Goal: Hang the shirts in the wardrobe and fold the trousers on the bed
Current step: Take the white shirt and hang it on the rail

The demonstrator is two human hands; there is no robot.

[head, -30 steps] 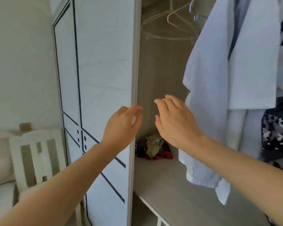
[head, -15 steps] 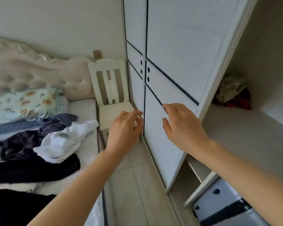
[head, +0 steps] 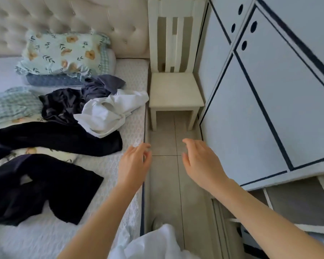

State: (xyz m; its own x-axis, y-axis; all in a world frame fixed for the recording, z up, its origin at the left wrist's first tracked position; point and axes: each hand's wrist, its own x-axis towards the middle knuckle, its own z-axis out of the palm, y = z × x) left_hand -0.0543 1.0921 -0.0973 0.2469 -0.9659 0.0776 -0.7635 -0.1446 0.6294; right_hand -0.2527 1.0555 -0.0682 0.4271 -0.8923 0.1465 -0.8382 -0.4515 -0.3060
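Turned from wardrobe (head: pixel 269 94) toward bed (head: pixel 133 75). Brought left hand (head: pixel 133 165) and right hand (head: pixel 200 163) along, fingers relaxed, grasping nothing. Located white shirt (head: pixel 110 113) and dark garments (head: pixel 60 139) heaped on bed, awaiting pickup.

A person's arms, seen from a head-worn camera: the left forearm (head: pixel 101 212) and the right forearm (head: pixel 260 212) are bare along their whole visible length. The left hand (head: pixel 134 165) and the right hand (head: pixel 200 163) are likewise uncovered, with slender fingers (head: pixel 193 145) whose nails are too blurred to describe. Between the arms at the lower edge shows a creased white cloth (head: pixel 153 243), gathered in loose ridges; whether the person wears it cannot be told. Just above it sits a small rounded grey shape (head: pixel 157 223), possibly the toe of a shoe, too blurred to be sure.
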